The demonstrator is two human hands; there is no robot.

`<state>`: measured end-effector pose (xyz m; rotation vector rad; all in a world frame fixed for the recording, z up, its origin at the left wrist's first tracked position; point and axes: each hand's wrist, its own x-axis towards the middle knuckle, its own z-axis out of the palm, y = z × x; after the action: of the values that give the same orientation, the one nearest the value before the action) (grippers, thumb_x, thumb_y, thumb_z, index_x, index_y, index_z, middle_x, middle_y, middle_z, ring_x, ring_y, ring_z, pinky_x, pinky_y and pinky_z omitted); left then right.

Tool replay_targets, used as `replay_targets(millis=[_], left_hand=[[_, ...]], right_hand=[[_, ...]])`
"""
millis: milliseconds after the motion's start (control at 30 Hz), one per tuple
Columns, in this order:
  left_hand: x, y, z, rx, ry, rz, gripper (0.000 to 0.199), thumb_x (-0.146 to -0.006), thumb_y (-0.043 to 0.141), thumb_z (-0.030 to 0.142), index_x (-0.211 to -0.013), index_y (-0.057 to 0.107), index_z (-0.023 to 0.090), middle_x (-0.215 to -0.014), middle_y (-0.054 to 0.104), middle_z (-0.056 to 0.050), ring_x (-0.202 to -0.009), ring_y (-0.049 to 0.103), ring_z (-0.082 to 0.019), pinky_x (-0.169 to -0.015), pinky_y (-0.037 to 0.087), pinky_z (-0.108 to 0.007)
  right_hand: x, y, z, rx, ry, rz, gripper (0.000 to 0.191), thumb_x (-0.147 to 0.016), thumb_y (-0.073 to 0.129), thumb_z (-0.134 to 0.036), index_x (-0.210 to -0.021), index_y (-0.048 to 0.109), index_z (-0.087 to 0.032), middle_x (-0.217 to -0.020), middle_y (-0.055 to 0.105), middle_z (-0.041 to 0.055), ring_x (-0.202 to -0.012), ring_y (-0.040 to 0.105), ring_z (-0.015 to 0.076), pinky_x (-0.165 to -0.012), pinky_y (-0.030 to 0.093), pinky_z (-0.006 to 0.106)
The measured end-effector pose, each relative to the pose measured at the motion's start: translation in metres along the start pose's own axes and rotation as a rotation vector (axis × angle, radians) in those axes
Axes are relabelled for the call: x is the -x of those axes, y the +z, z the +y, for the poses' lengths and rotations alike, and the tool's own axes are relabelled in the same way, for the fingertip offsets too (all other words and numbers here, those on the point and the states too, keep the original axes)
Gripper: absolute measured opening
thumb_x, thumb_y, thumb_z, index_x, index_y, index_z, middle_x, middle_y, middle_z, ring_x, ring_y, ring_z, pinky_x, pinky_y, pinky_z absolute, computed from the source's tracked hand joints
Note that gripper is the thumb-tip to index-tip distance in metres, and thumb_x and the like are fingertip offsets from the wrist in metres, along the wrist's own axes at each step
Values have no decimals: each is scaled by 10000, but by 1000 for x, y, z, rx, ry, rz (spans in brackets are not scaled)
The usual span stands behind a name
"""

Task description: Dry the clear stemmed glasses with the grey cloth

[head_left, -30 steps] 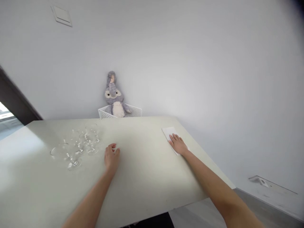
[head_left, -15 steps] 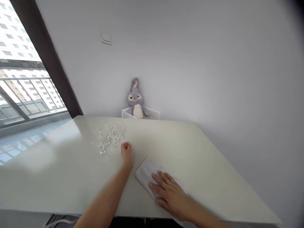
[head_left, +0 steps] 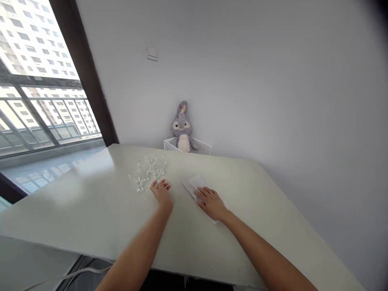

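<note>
My right hand (head_left: 211, 202) lies flat on a folded white cloth (head_left: 191, 184), fingers stretched out, pressing it against the pale tabletop. Part of the cloth is hidden beneath the palm. My left hand (head_left: 161, 193) is near the foot of a clear stemmed glass (head_left: 158, 166), its fingers loosely bent and apart; I cannot make out whether they touch it. Several such glasses stand upright in a cluster on the left. The nearest glass (head_left: 137, 174) on that side is left of my left hand.
A grey plush rabbit (head_left: 183, 131) sits in a white perforated basket (head_left: 203, 148) beyond the far edge of the table (head_left: 242, 242). A plain wall (head_left: 273, 93) closes off the back and right. On the left is a window (head_left: 45, 97); a white cable (head_left: 75, 273) hangs below the front edge.
My right hand and the cloth have slid forward, away from me. The fingers of my left hand have loosened from a closed fist beside the glasses. The whole view has shifted somewhat left.
</note>
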<state>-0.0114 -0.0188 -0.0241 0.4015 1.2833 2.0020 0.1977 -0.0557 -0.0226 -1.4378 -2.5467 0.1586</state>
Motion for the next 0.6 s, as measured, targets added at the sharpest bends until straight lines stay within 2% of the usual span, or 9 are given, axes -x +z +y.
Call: replay_targets(millis=[133, 267, 433, 600], left_hand=[[-10, 1, 1, 113, -104, -88, 465, -797, 437, 365, -1204, 234, 269, -946, 563, -57, -722, 599, -113, -666, 501, -279], [-21, 3, 7, 326, -223, -203, 580, -773, 495, 468, -1248, 207, 302, -999, 581, -75, -827, 612, -133, -734, 499, -279], [-29, 4, 19, 502, -361, -237, 461, -767, 469, 519, -1136, 368, 261, -1035, 582, -92, -928, 595, -153, -774, 493, -274], [-29, 5, 25, 602, -345, -346, 366, -758, 461, 539, -956, 418, 234, -1102, 553, -105, -1038, 546, -175, -818, 480, -307]], right_hand=[[3, 1, -3, 43, 39, 58, 436, -872, 287, -413, -1270, 394, -271, -1327, 393, 27, -1202, 310, 232, -961, 229, 395], [10, -1, -5, 96, 50, 69, 414, -879, 282, -394, -1250, 413, -265, -1297, 421, 42, -1165, 335, 224, -922, 245, 375], [10, -4, -3, 135, 48, 117, 339, -872, 337, -360, -1158, 490, -260, -1159, 513, 55, -1029, 421, 211, -831, 293, 342], [6, 0, 2, 86, 88, 139, 244, -863, 358, -254, -949, 583, -215, -964, 569, 68, -906, 470, 188, -752, 318, 304]])
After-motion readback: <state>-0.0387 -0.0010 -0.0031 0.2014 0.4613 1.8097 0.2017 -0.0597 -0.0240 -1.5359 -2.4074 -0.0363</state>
